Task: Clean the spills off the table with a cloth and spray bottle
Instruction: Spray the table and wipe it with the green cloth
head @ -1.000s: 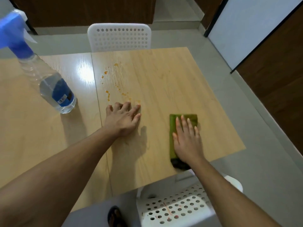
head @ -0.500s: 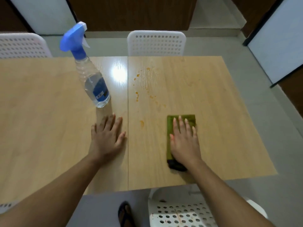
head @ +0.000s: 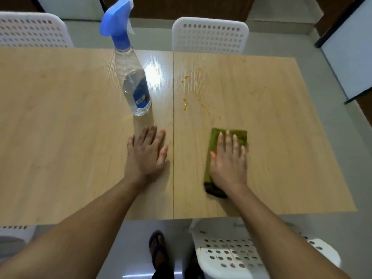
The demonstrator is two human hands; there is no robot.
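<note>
A clear spray bottle [head: 134,81] with a blue trigger head and blue label stands upright on the wooden table [head: 60,127]. My left hand [head: 146,156] lies flat on the table just in front of the bottle, fingers straight, not touching it. A folded green cloth [head: 239,133] lies right of the table's seam. My right hand [head: 228,162] presses flat on the cloth and covers most of it. Orange spills [head: 184,103] are scattered behind the cloth, near the seam.
Two white perforated chairs [head: 210,35] stand at the far edge, another chair [head: 231,252] at the near edge below my right arm. My sandalled foot [head: 158,248] shows on the grey floor. A dark wall and a white panel [head: 350,57] are at the right.
The view has swung left, bringing the whole bottle into frame. My left hand moved left across the seam, away from the spills, to lie in front of the bottle. The right hand stays on the cloth.
</note>
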